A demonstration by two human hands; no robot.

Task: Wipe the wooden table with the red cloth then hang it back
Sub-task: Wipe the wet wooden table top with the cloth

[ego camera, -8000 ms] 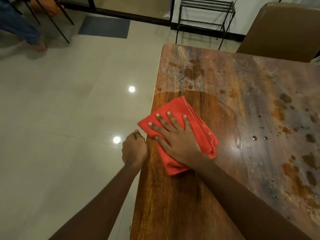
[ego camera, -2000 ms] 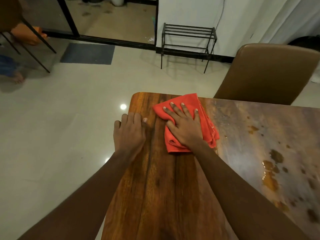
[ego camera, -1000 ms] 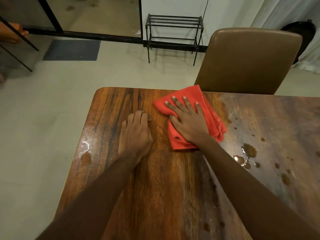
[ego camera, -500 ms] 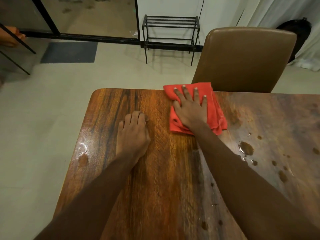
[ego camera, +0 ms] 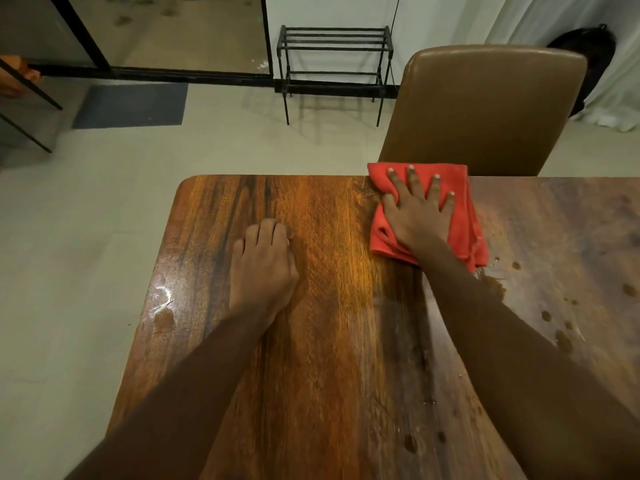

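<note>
A folded red cloth (ego camera: 467, 216) lies on the wooden table (ego camera: 329, 341) at its far edge, its top hem slightly over the rim. My right hand (ego camera: 417, 211) presses flat on the cloth with fingers spread. My left hand (ego camera: 265, 268) rests on the bare wood to the left, fingers curled under, holding nothing. Wet spots and drops dot the table's right part (ego camera: 561, 337), and a small puddle (ego camera: 162, 308) sits near the left edge.
A brown padded chair (ego camera: 485, 109) stands against the far edge, right behind the cloth. A black metal rack (ego camera: 334, 60) stands by the white wall. A dark mat (ego camera: 131, 105) lies on the pale tiled floor at the left.
My right hand has slid the cloth from the table's left side along the far edge to the right, up to the rim by the chair. My left hand stays planted on the wood.
</note>
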